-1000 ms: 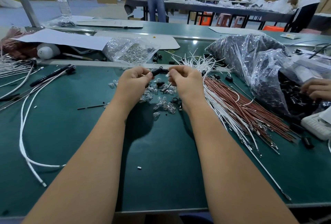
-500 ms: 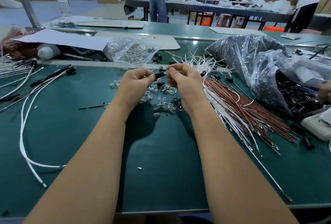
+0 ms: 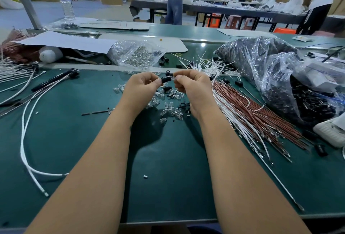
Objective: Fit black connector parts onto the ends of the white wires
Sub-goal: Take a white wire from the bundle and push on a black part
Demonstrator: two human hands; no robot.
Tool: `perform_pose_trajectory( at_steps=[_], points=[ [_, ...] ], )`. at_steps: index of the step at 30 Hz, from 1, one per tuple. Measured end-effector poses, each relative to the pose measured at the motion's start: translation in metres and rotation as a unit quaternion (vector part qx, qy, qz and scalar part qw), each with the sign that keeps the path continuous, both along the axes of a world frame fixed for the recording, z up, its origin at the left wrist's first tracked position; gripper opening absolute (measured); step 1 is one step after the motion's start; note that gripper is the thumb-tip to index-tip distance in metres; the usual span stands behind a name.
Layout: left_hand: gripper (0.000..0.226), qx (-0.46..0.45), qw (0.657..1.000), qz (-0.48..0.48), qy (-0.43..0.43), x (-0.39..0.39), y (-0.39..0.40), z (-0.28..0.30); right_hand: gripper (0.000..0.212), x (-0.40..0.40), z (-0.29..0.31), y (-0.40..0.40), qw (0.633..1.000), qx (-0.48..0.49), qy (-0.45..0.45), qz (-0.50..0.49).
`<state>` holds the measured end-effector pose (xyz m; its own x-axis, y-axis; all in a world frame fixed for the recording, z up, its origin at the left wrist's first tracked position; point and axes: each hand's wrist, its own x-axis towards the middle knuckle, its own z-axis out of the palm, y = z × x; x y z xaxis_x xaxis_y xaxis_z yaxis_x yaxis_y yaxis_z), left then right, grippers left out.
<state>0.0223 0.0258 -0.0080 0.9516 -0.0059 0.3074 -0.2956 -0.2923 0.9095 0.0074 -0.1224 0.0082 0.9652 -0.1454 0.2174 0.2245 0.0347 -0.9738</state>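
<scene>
Both hands, left (image 3: 143,88) & right (image 3: 192,86), pinching black connector (image 3: 166,79), far end hidden by fingertips

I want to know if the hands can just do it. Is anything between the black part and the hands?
No, nothing is in between. The left hand already pinches the black part, and the right hand pinches a small clear piece at its other end. Both are held above the table.

Green bench (image 3: 168,177), loose white wires (image 3: 242,127), brown wires (image 3: 252,114), small glass bulbs (image 3: 169,110), plastic bags (image 3: 265,69)
</scene>
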Motion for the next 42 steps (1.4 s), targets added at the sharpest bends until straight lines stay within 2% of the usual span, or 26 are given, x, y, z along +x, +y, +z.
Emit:
perform_pose_trajectory(
  at_steps=[6,11,17,21,28,42],
  points=[
    [0.016,0.011,1.0,-0.021,0.004,-0.003,-0.001,0.001,0.021,0.002,-0.003,0.0,0.999,-0.031,0.005,0.004],
    [0.014,0.026,0.999,-0.004,-0.03,-0.003,-0.001,0.001,0.013,0.006,-0.008,0.003,0.997,0.047,0.049,0.022],
    [0.01,0.064,0.995,0.01,-0.07,-0.002,0.0,-0.003,0.014,0.008,-0.01,0.004,0.997,0.028,0.063,0.017],
    [0.008,0.097,0.99,0.017,-0.099,-0.001,0.002,-0.005,0.016,0.009,-0.01,0.004,0.995,0.053,0.077,0.018],
    [0.015,0.06,0.996,0.013,-0.063,0.001,0.0,-0.004,0.012,0.006,-0.009,0.006,0.997,0.067,0.022,0.039],
    [0.016,0.045,0.997,0.008,-0.066,0.0,-0.003,0.001,0.013,0.004,-0.007,0.013,1.0,0.025,0.01,0.005]
  ],
)
